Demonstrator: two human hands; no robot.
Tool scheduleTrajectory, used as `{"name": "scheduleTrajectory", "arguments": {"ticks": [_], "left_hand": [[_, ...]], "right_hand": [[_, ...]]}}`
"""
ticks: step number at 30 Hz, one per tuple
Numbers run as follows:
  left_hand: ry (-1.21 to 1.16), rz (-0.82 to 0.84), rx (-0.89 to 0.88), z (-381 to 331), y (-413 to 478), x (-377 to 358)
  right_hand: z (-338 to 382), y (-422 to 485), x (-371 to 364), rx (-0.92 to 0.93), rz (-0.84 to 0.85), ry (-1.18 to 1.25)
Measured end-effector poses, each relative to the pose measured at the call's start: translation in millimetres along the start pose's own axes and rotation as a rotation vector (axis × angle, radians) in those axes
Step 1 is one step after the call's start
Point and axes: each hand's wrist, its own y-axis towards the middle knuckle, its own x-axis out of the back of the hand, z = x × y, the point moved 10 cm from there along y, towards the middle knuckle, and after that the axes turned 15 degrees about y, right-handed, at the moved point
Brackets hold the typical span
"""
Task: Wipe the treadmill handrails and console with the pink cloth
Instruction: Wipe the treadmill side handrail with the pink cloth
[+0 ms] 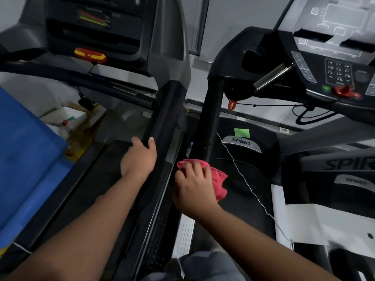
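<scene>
Both forearms reach forward: right hand (193, 184) presses the bunched pink cloth (215, 179) around the right treadmill's black handrail (209, 122), while left hand (140, 159) grasps the neighbouring handrail (162, 118).

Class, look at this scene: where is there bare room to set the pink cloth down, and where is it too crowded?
Free: the dark deck right of the right hand and pink cloth, short of the white cord. Crowded: the narrow gap between the two black handrails, where the left hand grips one.
</scene>
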Motion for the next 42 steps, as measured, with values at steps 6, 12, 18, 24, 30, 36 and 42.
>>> {"name": "scheduleTrajectory", "arguments": {"ticks": [6, 12, 18, 24, 30, 36, 42], "left_hand": [[-0.004, 0.005, 0.001, 2.8, -1.1, -1.0], [-0.005, 0.003, -0.002, 1.9, -1.3, -0.6], [0.03, -0.017, -0.007, -1.9, -3.4, 1.9], [0.041, -0.03, -0.008, -4.1, -2.9, 2.7], [0.06, -0.042, -0.004, -4.3, 0.1, 1.3], [0.073, -0.046, 0.001, -5.4, -0.2, 2.7], [0.075, -0.042, 0.01, -4.4, 0.3, 2.5]], "right_hand": [[16.4, 22.9, -28.3, 0.087, 0.305, -0.186], [-35.1, 1.9, 25.4, 0.053, -0.255, 0.493], [-81.6, -32.0, 7.3, -0.292, -0.456, 1.191], [-100.2, -40.6, -58.8, -0.828, -0.554, 1.899], [-94.7, -27.6, -101.6, -1.249, -0.19, 2.137], [-72.4, -2.8, -116.0, -1.167, 0.094, 2.284], [-79.5, -13.2, -118.1, -1.282, 0.182, 2.046]]}}
